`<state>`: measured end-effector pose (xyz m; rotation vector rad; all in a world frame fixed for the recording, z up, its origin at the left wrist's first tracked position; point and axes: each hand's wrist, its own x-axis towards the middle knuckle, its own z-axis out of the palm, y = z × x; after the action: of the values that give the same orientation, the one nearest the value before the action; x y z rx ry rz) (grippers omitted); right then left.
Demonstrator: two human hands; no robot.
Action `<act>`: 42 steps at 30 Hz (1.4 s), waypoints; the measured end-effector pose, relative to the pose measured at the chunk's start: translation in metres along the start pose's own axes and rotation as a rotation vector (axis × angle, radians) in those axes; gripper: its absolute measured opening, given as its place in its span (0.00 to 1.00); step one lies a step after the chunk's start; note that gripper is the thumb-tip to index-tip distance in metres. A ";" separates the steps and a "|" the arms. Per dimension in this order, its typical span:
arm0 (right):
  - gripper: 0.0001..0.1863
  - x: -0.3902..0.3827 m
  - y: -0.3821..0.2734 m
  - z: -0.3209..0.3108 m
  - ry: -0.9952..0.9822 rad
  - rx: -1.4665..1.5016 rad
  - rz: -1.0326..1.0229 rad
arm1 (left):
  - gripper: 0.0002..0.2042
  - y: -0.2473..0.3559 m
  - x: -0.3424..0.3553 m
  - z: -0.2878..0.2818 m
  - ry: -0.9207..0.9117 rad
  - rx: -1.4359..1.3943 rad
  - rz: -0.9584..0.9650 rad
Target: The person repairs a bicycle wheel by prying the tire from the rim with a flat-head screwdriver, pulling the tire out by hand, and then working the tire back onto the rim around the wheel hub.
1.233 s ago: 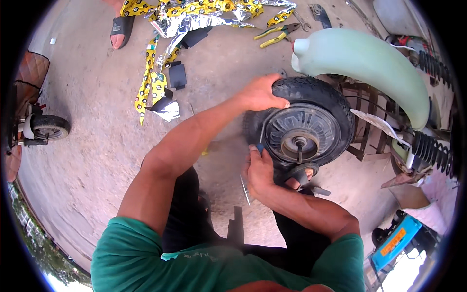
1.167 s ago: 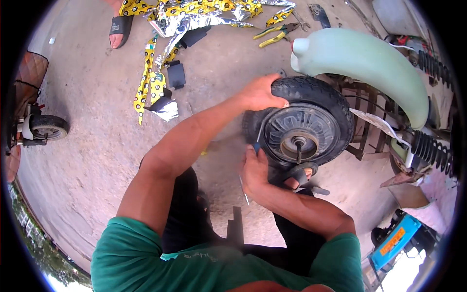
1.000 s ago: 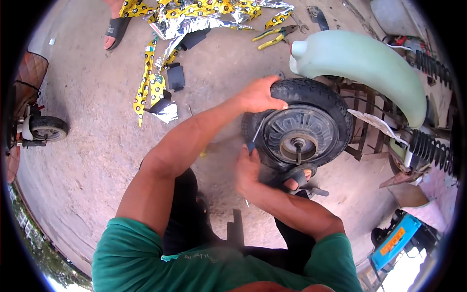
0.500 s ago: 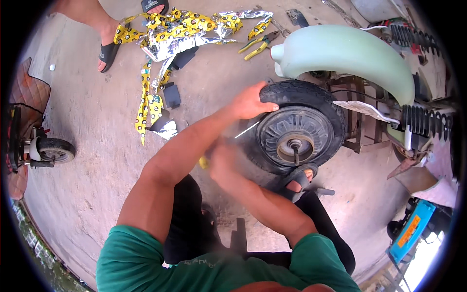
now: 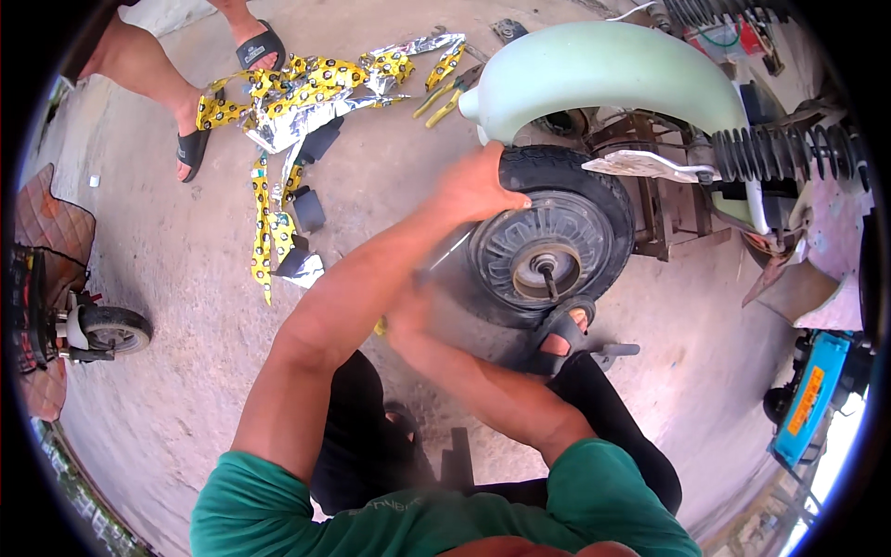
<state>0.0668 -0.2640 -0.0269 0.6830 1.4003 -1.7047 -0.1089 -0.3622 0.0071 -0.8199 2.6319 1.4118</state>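
My left hand [image 5: 478, 186] is wrapped over the upper left of a black tyre [image 5: 608, 223] on a wheel with a dark metal hub [image 5: 520, 241] and central axle. Lower left of it, my right hand [image 5: 410, 311] is smeared by motion; a thin metal shaft [image 5: 457, 243], apparently a screwdriver's, runs from near it toward the tyre, and its fingers cannot be made out. My sandalled foot [image 5: 557, 339] rests against the bottom of the wheel.
A pale green mudguard [image 5: 603, 65], rusty frame [image 5: 664, 241] and spring shock [image 5: 780, 153] lie right. Crumpled yellow-and-silver wrapping [image 5: 288, 121] and pliers [image 5: 445, 102] lie above. Another person's feet [image 5: 190, 148] stand upper left; a scooter wheel [image 5: 116, 330] is left, a blue machine [image 5: 807, 399] right.
My right hand has pulled left from the rim with the shaft and blurred. My left hand stays on the tyre. The view has shifted, showing more of the other person's legs.
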 end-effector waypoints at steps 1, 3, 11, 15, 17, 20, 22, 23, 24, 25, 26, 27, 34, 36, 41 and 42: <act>0.04 0.002 0.005 -0.002 -0.001 0.008 -0.007 | 0.42 -0.001 -0.001 0.002 -0.005 0.006 0.000; 0.07 0.004 0.020 -0.005 0.035 -0.145 -0.101 | 0.41 -0.006 -0.005 0.004 0.068 0.021 0.030; 0.20 0.029 0.054 -0.022 -0.012 -0.290 -0.222 | 0.37 0.007 -0.015 0.003 0.078 0.115 -0.020; 0.18 0.018 0.040 -0.018 0.026 -0.435 -0.381 | 0.44 0.003 -0.009 0.009 0.090 0.063 -0.028; 0.17 0.010 0.022 -0.015 -0.011 -0.363 -0.331 | 0.46 0.003 -0.002 0.010 0.074 0.085 -0.024; 0.15 0.004 0.007 -0.012 -0.025 -0.154 -0.182 | 0.49 0.037 0.012 0.003 -0.012 0.142 0.032; 0.13 0.006 0.018 -0.014 -0.011 -0.020 -0.126 | 0.48 0.063 0.036 -0.005 -0.170 0.246 0.122; 0.13 0.010 0.027 -0.015 0.020 -0.160 -0.241 | 0.48 0.065 0.046 -0.003 -0.169 0.245 0.121; 0.12 0.016 0.034 -0.017 0.032 -0.228 -0.301 | 0.46 0.065 0.055 0.000 -0.210 0.294 0.105; 0.12 0.021 0.040 -0.018 0.056 -0.294 -0.360 | 0.45 0.069 0.058 0.003 -0.257 0.344 0.093; 0.13 0.024 0.046 -0.020 0.047 -0.229 -0.357 | 0.43 0.069 0.057 0.005 -0.235 0.338 0.090; 0.13 0.022 0.043 -0.019 0.041 -0.190 -0.349 | 0.43 0.070 0.054 0.006 -0.242 0.346 0.090; 0.10 0.020 0.036 -0.013 -0.034 -0.107 -0.347 | 0.40 0.082 0.037 0.002 -0.179 0.392 0.087; 0.08 0.018 0.029 -0.015 -0.087 -0.056 -0.242 | 0.40 0.072 0.032 -0.002 -0.162 0.396 0.071; 0.09 -0.004 -0.011 -0.012 -0.077 0.053 -0.043 | 0.43 0.023 -0.004 0.010 0.112 0.176 0.465; 0.09 -0.005 -0.013 -0.014 -0.024 0.061 -0.012 | 0.44 0.024 -0.016 0.009 0.102 0.175 0.456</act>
<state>0.0573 -0.2487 -0.0192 0.6870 1.3432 -1.7658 -0.1085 -0.3375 0.0250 -0.2879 3.1048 1.2087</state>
